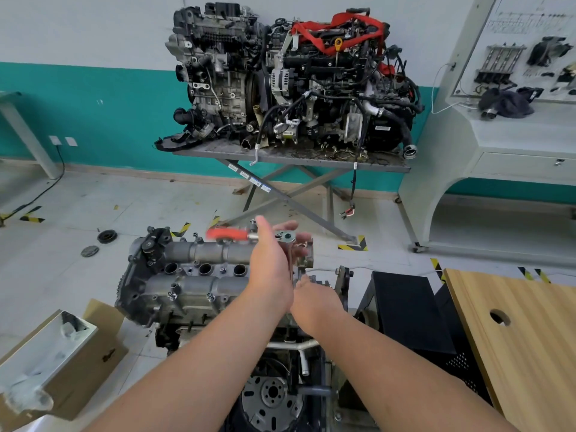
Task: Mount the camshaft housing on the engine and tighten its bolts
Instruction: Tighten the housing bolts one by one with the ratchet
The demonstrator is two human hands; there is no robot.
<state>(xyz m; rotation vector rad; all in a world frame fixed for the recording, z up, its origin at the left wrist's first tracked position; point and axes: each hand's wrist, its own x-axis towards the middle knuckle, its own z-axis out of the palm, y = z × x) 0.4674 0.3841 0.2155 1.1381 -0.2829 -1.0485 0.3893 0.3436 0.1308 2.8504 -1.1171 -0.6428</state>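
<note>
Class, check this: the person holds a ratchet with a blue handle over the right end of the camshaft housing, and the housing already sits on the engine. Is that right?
One detail is wrong: the handle is red, not blue. The head view shows the left hand holding the ratchet over the right end of the camshaft housing, which sits on the engine.

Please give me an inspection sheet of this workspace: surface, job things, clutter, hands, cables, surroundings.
Surface: tiled floor with hazard tape marks.
Job things: camshaft housing sits on the engine; red-handled ratchet at its right end.
Clutter: open cardboard box; two round parts on the floor.
Hands: left hand holds the ratchet; right hand low beside the housing, grip unclear.
Cables: black cable from the wall socket.
Surroundings: engines on a scissor table; wooden board; training panel.
</note>
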